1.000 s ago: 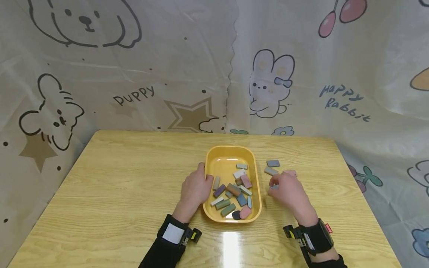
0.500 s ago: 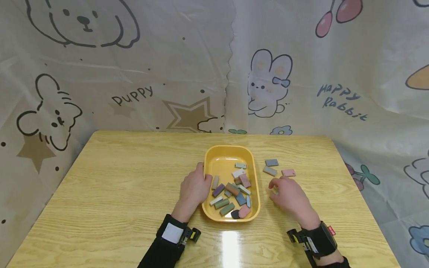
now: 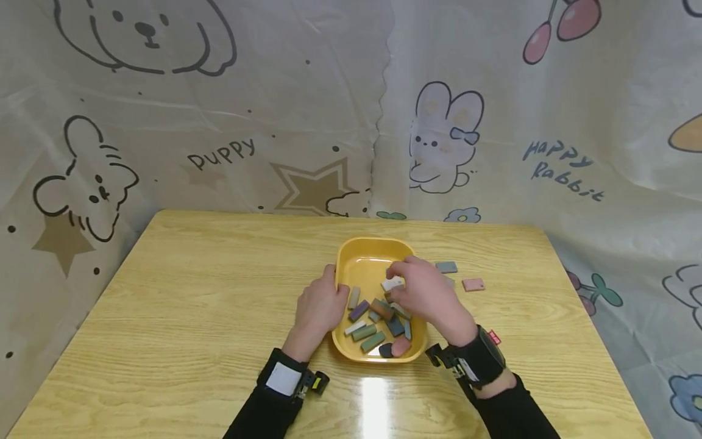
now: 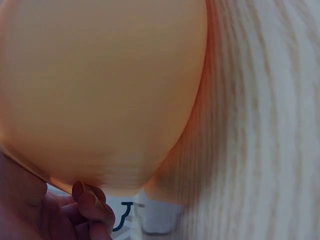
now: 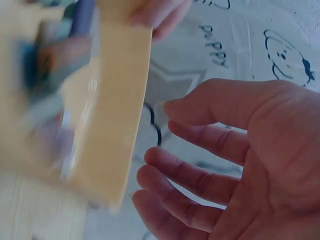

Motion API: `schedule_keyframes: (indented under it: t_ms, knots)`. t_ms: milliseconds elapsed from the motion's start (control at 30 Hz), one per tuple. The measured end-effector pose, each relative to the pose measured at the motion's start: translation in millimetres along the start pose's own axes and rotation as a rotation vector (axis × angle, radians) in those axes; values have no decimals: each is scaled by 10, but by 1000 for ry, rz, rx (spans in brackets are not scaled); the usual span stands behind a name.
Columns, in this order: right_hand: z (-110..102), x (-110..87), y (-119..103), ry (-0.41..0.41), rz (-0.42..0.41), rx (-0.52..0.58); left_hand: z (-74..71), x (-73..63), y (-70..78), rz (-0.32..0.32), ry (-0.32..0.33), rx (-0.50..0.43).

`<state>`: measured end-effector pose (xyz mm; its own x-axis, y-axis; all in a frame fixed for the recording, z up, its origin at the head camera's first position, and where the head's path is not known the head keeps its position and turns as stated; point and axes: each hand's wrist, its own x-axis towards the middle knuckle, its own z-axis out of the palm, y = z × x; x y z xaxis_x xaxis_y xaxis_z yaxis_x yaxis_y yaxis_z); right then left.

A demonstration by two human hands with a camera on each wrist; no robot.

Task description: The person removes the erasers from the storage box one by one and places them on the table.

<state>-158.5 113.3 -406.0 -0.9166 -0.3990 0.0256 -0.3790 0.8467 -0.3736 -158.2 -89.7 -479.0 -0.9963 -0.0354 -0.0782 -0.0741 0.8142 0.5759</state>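
A yellow plastic tray (image 3: 375, 249) stands on the table, with many small blocks in muted colours inside, among them a purple block (image 3: 359, 310) and a green block (image 3: 373, 341). My left hand (image 3: 322, 308) grips the tray's left wall, thumb at the rim; its curled fingers (image 4: 95, 207) show beside the tray wall in the left wrist view. Over the tray's right side is my right hand (image 3: 425, 289), covering part of the blocks. In the right wrist view its fingers (image 5: 195, 180) are loosely bent, with nothing visible between them.
Right of the tray lie a grey-blue block (image 3: 446, 267), a pink block (image 3: 473, 285) and a grey block (image 3: 450, 281) partly hidden by the right hand. The wooden table (image 3: 219, 292) reaches back to a printed curtain (image 3: 307, 110).
My right hand has moved left from the table to over the tray. The bluish block under its fingertips a second ago is gone from that spot. The left hand keeps its hold.
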Motion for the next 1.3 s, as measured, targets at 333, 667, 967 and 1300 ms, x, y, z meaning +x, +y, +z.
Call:
schedule_keyframes:
  t_ms: [333, 667, 967, 1300]
  knots:
    - [260, 319, -236, -244, -31, -77, -29, 4, 1, -22, -31, -7]
    - [390, 421, -243, -336, -38, -111, -8, 14, -10, -7, -22, 16]
    - [201, 402, -192, -274, -53, 28, -26, 13, 11, -21, -22, 23]
    - [-295, 15, 388, -101, 18, 97, -23, 9, 0, -8, 0, 10]
